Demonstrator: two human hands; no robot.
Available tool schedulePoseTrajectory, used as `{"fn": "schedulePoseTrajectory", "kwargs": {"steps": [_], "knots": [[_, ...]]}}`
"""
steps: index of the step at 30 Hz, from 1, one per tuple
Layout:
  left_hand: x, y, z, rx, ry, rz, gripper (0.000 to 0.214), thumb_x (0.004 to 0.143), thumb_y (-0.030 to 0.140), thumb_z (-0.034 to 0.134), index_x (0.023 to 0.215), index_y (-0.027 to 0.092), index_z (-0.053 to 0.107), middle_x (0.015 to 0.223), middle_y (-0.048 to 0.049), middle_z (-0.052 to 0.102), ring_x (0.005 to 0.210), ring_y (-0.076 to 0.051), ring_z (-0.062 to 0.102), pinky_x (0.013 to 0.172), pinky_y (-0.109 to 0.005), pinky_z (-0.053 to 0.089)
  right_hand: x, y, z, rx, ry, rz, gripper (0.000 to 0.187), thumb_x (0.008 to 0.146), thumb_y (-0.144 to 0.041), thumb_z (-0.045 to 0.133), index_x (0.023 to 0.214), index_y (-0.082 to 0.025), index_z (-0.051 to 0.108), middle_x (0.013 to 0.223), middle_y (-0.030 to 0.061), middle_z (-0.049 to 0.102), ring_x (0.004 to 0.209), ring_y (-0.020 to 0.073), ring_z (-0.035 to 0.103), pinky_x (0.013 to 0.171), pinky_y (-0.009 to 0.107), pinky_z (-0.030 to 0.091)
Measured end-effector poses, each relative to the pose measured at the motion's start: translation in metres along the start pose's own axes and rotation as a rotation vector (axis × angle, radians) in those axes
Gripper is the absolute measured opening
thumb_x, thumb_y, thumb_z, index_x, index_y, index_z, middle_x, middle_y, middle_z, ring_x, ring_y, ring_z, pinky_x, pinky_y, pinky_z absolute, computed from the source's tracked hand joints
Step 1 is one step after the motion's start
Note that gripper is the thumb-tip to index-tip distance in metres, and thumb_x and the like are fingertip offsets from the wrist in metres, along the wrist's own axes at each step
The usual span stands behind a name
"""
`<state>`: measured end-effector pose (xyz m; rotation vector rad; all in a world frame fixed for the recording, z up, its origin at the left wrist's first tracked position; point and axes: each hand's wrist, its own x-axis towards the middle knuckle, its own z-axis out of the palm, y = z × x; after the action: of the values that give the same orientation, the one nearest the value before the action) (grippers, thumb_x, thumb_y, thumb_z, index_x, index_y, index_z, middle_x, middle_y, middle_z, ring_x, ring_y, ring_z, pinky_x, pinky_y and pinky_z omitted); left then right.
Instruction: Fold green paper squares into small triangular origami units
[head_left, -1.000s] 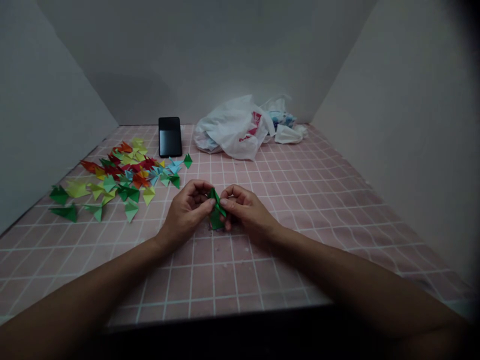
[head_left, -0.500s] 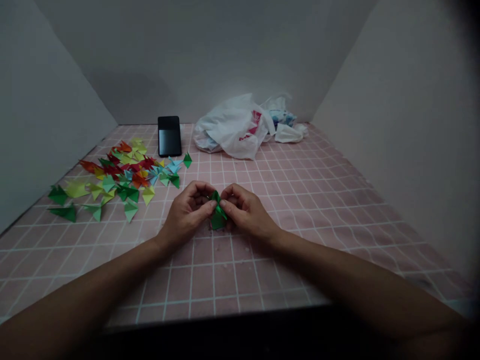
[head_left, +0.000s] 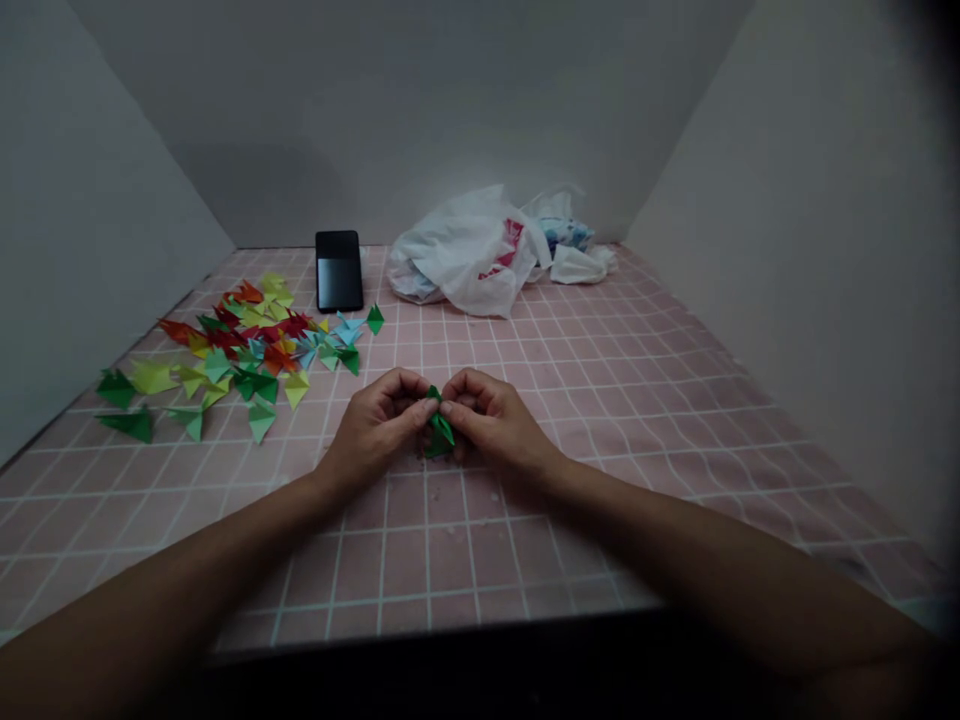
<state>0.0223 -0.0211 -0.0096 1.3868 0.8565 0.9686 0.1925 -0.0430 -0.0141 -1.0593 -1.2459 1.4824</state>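
A small piece of folded green paper is pinched between both my hands at the middle of the pink checked tabletop. My left hand grips its left side with thumb and fingers closed. On the right side, my right hand presses it with curled fingers. Most of the paper is hidden by my fingers; only a narrow strip shows between the thumbs.
Several folded paper triangles in green, yellow, red and blue lie scattered at the left. A black phone lies at the back. A crumpled white plastic bag sits at the back centre. Grey walls close in three sides.
The green paper has been squeezed smaller between my fingers, and less of it shows. Both hands stay in the same place.
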Motion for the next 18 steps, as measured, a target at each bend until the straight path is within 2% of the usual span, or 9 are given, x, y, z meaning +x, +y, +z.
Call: {"fn": "schedulePoseTrajectory", "kwargs": {"steps": [7, 18], "knots": [[-0.0005, -0.0024, -0.0011, -0.019, -0.020, 0.003, 0.024, 0.090, 0.041, 0.069, 0.090, 0.018, 0.063, 0.066, 0.0020, 0.065, 0.056, -0.013, 0.065, 0.058, -0.025, 0.058, 0.0009, -0.0005, -0.0019, -0.001, -0.004, 0.000, 0.013, 0.086, -0.028, 0.064, 0.082, -0.021, 0.053, 0.059, -0.0055, 0.059, 0.043, 0.0080, 0.053, 0.041, 0.019, 0.039], [-0.0009, 0.0006, 0.0001, -0.034, -0.030, -0.012, 0.026, 0.087, 0.042, 0.072, 0.089, 0.018, 0.063, 0.067, 0.0020, 0.066, 0.056, -0.013, 0.065, 0.057, -0.025, 0.059, 0.0014, 0.0004, -0.0019, -0.009, 0.003, -0.013, 0.015, 0.085, -0.029, 0.065, 0.081, -0.021, 0.053, 0.060, -0.0053, 0.059, 0.043, 0.0079, 0.052, 0.041, 0.019, 0.039]]}}
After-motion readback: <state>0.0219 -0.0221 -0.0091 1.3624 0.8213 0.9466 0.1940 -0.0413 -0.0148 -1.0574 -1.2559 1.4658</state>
